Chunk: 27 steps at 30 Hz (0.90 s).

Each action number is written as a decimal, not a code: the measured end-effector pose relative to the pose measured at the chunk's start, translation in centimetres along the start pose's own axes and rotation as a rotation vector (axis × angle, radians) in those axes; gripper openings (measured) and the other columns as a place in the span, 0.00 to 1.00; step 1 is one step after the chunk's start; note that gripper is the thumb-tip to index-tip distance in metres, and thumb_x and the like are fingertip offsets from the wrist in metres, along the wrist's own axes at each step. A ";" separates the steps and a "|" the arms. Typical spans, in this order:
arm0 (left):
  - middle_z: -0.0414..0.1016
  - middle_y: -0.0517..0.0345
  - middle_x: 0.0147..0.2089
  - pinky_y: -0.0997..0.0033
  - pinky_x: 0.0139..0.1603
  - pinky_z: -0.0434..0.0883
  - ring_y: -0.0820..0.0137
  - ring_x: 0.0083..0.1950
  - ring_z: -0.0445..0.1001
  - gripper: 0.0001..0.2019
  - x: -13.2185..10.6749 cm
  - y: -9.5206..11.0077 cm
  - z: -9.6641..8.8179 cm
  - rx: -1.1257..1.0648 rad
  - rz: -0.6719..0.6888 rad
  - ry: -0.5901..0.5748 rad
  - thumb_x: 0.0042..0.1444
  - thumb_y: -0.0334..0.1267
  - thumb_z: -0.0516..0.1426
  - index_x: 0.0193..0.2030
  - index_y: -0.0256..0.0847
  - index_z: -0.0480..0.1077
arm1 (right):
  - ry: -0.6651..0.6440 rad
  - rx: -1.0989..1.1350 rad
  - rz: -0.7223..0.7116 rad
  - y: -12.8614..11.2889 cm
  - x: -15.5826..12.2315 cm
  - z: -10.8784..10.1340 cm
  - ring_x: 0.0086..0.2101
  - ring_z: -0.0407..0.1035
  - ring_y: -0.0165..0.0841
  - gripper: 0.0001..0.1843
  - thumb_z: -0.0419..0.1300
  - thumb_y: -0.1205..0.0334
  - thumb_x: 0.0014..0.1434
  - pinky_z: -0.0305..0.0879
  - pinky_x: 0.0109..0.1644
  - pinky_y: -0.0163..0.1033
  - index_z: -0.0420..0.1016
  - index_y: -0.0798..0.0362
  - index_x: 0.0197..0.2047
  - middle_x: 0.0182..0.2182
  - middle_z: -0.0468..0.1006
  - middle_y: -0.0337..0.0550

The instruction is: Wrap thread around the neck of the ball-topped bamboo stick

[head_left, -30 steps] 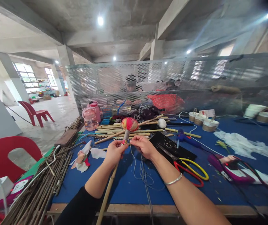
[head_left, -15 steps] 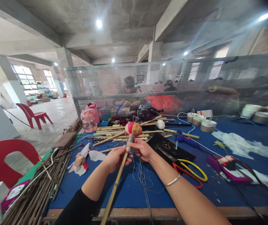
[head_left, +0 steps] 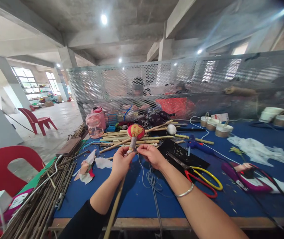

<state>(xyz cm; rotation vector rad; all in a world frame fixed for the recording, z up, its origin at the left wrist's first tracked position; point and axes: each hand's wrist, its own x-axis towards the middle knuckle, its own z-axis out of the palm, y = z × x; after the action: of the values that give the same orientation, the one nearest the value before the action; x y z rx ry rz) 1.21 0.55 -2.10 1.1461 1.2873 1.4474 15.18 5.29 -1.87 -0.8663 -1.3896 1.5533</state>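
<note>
Centre, above the blue counter (head_left: 134,204), the left hand's (head_left: 121,161) fingers pinch a bamboo stick (head_left: 115,207) below its red-and-yellow ball (head_left: 136,131); the right hand's (head_left: 152,156) are pressed together, seemingly on grey string (head_left: 152,179). A slackened pull could loosen the wrapping (head_left: 132,143); tugging could knot the string's tangle.

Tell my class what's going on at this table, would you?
A person's left hand grips a stick just below its wrapped neck, with a red and yellow ball at the far end. The right hand, close beside it, seems to pinch a grey string, which trails in a loose tangle over the blue table. The scissors lie to the right, blades over a black sheet.
</note>
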 end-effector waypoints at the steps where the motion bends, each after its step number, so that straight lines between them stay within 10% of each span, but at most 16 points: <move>1: 0.65 0.70 0.19 0.80 0.12 0.54 0.82 0.13 0.56 0.17 0.0 0.1 -0.1 -0.009 -0.001 0.008 0.45 0.40 0.63 0.40 0.37 0.65 | 0.018 -0.005 -0.016 -0.1 -0.1 0.1 0.14 0.42 0.19 0.19 0.69 0.50 0.40 0.32 0.18 0.33 0.66 0.54 0.24 0.12 0.55 0.27; 19: 0.72 0.61 0.30 0.84 0.11 0.52 0.85 0.16 0.57 0.20 -0.4 0.7 -0.2 -0.441 -0.079 -0.293 0.40 0.46 0.66 0.34 0.36 0.66 | -0.142 0.207 -0.023 -0.7 -0.5 0.3 0.14 0.39 0.19 0.20 0.70 0.53 0.41 0.30 0.16 0.31 0.68 0.54 0.32 0.14 0.61 0.27; 27: 0.75 0.54 0.34 0.76 0.18 0.66 0.74 0.20 0.71 0.21 -0.4 0.2 0.1 -0.155 -0.230 -0.276 0.52 0.55 0.54 0.41 0.38 0.67 | -0.117 0.115 0.045 -0.1 -0.1 -0.3 0.12 0.39 0.18 0.18 0.69 0.54 0.41 0.29 0.16 0.33 0.69 0.56 0.28 0.12 0.58 0.28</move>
<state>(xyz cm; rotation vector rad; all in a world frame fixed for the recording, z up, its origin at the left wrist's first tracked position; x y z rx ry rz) 1.35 0.19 -1.95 1.0179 1.0571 1.1537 15.53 5.31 -1.86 -0.7520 -1.3559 1.7236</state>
